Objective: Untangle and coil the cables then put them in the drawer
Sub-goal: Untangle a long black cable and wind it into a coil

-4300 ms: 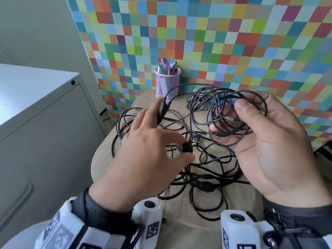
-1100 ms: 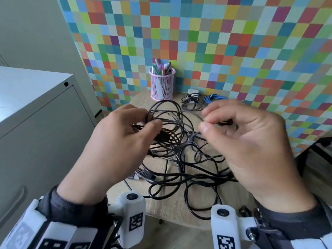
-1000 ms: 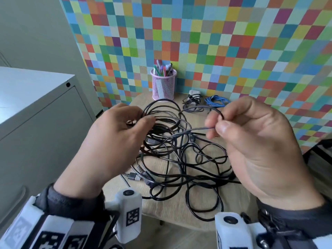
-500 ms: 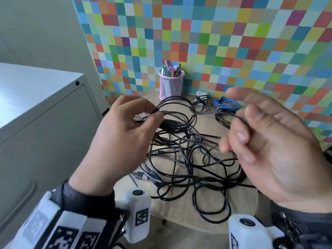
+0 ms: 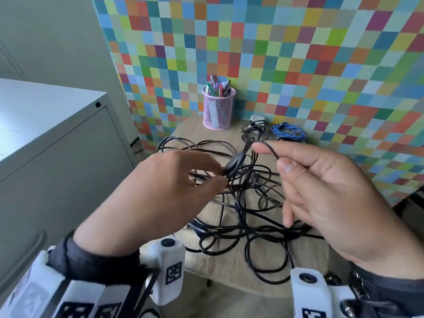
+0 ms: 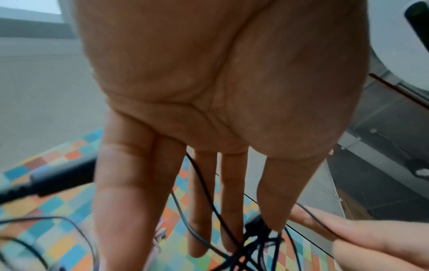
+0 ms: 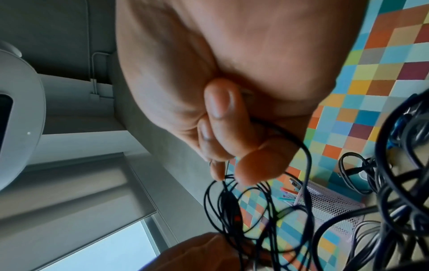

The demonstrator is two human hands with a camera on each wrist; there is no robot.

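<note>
A tangle of black cables (image 5: 241, 216) lies on a small round wooden table (image 5: 231, 269). My left hand (image 5: 220, 177) hovers over it and pinches several gathered loops beside a black inline box (image 5: 234, 164); in the left wrist view the cable strands (image 6: 255, 236) bunch at its fingertips. My right hand (image 5: 275, 157) is raised to the right and pinches one thin black strand (image 5: 267, 145) between thumb and forefinger. The right wrist view shows that strand (image 7: 306, 155) curving out from under the thumb. A grey metal cabinet (image 5: 57, 138) with closed fronts stands at the left.
At the back of the table against the chequered wall stand a pink mesh pen holder (image 5: 219, 109), a small black coil with a white plug (image 5: 255, 127) and a coiled blue cable (image 5: 288, 131). The table's front edge is close to my wrists.
My right hand, loosely spread half a second ago, now pinches a single strand and holds it up. My left hand keeps its grip on the gathered loops, which now sit lower and flatter.
</note>
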